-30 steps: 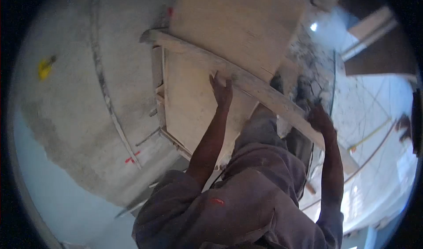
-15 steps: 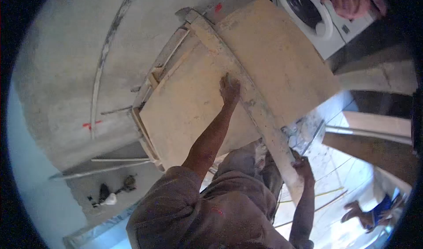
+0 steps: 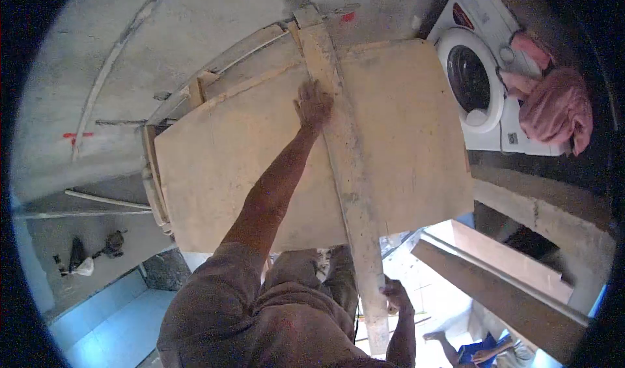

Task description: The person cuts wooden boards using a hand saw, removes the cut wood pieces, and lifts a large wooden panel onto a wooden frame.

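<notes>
A long, dusty wooden plank [image 3: 348, 166] lies across a broad plywood sheet [image 3: 241, 153], its far end against the wall. My left hand [image 3: 314, 105] rests with fingers spread on the sheet, at the plank's left edge. At the near end of the plank, my right hand [image 3: 396, 296] has its fingers curled round the right edge. Beyond the plank, more plywood [image 3: 410, 133] stretches to the right.
A white washing machine [image 3: 514, 62] with a pink cloth [image 3: 560, 107] on it stands at the upper right. Boards [image 3: 501, 290] slant at the lower right, near a seated person [image 3: 478, 352]. Tools [image 3: 81, 257] lie at the lower left.
The view has turned, so the plank now runs nearly straight away from me and the washing machine shows more fully. Both hands remain at the plank; my left hand's fingers lie flatter.
</notes>
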A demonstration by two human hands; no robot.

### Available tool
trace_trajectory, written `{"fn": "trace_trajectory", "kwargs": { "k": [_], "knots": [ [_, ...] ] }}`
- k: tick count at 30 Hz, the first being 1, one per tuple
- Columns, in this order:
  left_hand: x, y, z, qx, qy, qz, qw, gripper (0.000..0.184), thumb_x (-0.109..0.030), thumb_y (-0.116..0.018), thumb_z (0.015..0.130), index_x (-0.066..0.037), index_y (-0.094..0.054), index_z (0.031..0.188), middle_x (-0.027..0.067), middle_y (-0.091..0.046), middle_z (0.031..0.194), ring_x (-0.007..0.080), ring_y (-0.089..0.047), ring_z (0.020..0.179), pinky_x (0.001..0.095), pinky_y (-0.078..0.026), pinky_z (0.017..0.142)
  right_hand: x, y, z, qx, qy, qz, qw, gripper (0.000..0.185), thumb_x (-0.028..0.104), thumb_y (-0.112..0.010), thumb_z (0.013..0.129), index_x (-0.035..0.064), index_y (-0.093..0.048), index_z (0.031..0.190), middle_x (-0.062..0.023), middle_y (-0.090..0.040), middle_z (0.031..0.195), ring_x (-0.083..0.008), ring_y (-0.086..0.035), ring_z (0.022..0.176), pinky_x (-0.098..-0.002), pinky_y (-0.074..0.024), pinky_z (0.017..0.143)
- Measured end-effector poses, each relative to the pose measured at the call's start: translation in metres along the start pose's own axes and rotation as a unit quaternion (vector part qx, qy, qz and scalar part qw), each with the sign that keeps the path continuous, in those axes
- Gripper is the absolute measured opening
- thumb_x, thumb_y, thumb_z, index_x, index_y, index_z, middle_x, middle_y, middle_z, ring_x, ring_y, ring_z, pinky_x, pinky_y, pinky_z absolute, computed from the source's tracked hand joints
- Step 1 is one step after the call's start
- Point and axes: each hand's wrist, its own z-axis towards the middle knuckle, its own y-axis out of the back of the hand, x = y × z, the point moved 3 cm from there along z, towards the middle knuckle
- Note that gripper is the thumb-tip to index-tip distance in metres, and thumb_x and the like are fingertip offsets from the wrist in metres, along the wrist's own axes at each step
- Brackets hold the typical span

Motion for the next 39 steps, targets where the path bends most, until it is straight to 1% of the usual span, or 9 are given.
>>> {"fn": "trace_trajectory", "kwargs": {
  "k": [1,5,7,12,26,32,34,36,39],
  "knots": [
    [-0.015,0.006,0.012,0.004,-0.002,0.195,0.981,0.067,-0.050,-0.048,0.078,-0.014,-0.029,0.131,0.0139,-0.023,0.137,0.0359,-0.018,0.126,0.0607,-0.015,0.096,0.018,0.001,0.001,0.013,0.011,-0.013,1.000,0.047,0.021,-0.066,0.071,0.0063,-0.052,0.113,-0.0073,-0.063,0.086,-0.0127,-0.052,0.073,-0.0288,-0.0435,0.069],
    [-0.058,0.012,0.043,0.055,-0.050,0.230,0.970,0.067,-0.050,-0.050,0.076,-0.013,-0.033,0.129,0.0130,-0.021,0.138,0.0365,-0.018,0.126,0.0630,-0.014,0.095,-0.031,-0.007,0.001,-0.033,-0.059,-0.164,0.984,0.047,0.014,-0.062,0.070,0.0068,-0.050,0.115,-0.0085,-0.062,0.093,-0.0141,-0.055,0.080,-0.0281,-0.0431,0.073],
    [-0.060,-0.002,0.059,0.047,-0.224,0.249,0.941,0.064,-0.045,-0.050,0.075,-0.013,-0.034,0.128,0.0139,-0.021,0.138,0.0367,-0.019,0.126,0.0655,-0.014,0.093,-0.014,-0.006,0.001,-0.012,-0.057,-0.097,0.994,0.049,0.011,-0.060,0.071,0.0069,-0.048,0.118,-0.0084,-0.062,0.096,-0.0143,-0.056,0.084,-0.0270,-0.0432,0.073],
    [-0.044,-0.019,0.079,0.047,-0.165,0.296,0.940,0.062,-0.042,-0.050,0.076,-0.012,-0.034,0.128,0.0178,-0.026,0.135,0.0394,-0.021,0.125,0.0675,-0.016,0.090,0.007,-0.006,-0.003,-0.156,0.033,-0.139,0.977,0.052,0.014,-0.056,0.075,0.0038,-0.041,0.124,-0.0111,-0.061,0.100,-0.0147,-0.057,0.086,-0.0273,-0.0432,0.076],
    [-0.055,-0.022,0.135,0.135,-0.117,0.291,0.940,0.044,-0.035,-0.045,0.079,-0.016,-0.046,0.119,0.0119,-0.046,0.120,0.0252,-0.038,0.116,0.0589,-0.026,0.090,0.032,0.001,-0.003,-0.086,-0.016,-0.149,0.985,0.061,0.009,-0.060,0.072,0.0095,-0.035,0.128,-0.0122,-0.059,0.102,-0.0195,-0.055,0.087,-0.0319,-0.0433,0.077],
    [-0.003,-0.069,0.206,0.100,-0.073,0.343,0.931,0.049,-0.046,-0.051,0.075,-0.013,-0.054,0.111,0.0116,-0.055,0.109,0.0324,-0.053,0.097,0.0535,-0.031,0.088,0.048,0.005,-0.008,-0.133,-0.085,-0.136,0.978,0.052,0.030,-0.063,0.076,0.0092,-0.042,0.119,-0.0194,-0.053,0.099,-0.0278,-0.053,0.088,-0.0346,-0.0433,0.075],
    [-0.010,-0.062,0.219,0.250,-0.100,0.396,0.878,0.049,-0.046,-0.054,0.072,-0.013,-0.057,0.107,0.0126,-0.055,0.107,0.0351,-0.051,0.098,0.0540,-0.036,0.083,0.044,0.005,-0.008,-0.139,-0.104,-0.143,0.974,0.050,0.031,-0.064,0.076,0.0085,-0.045,0.116,-0.0197,-0.052,0.098,-0.0288,-0.053,0.089,-0.0354,-0.0431,0.075],
    [-0.027,-0.046,0.206,0.205,-0.093,0.362,0.905,0.046,-0.044,-0.055,0.072,-0.012,-0.058,0.104,0.0126,-0.056,0.107,0.0356,-0.051,0.098,0.0530,-0.039,0.081,0.034,0.002,-0.009,-0.094,-0.109,-0.154,0.978,0.066,0.008,-0.060,0.073,0.0088,-0.028,0.131,-0.0098,-0.047,0.122,-0.0260,-0.047,0.096,-0.0319,-0.0358,0.084],
    [-0.048,-0.039,0.202,0.219,-0.123,0.386,0.888,0.042,-0.041,-0.057,0.071,-0.010,-0.061,0.099,0.0123,-0.057,0.105,0.0351,-0.052,0.098,0.0506,-0.042,0.078,0.014,-0.002,-0.014,-0.145,-0.099,-0.088,0.981,0.057,0.015,-0.063,0.075,0.0041,-0.034,0.123,-0.0147,-0.052,0.108,-0.0235,-0.052,0.091,-0.0332,-0.0402,0.079]
  ]
}}
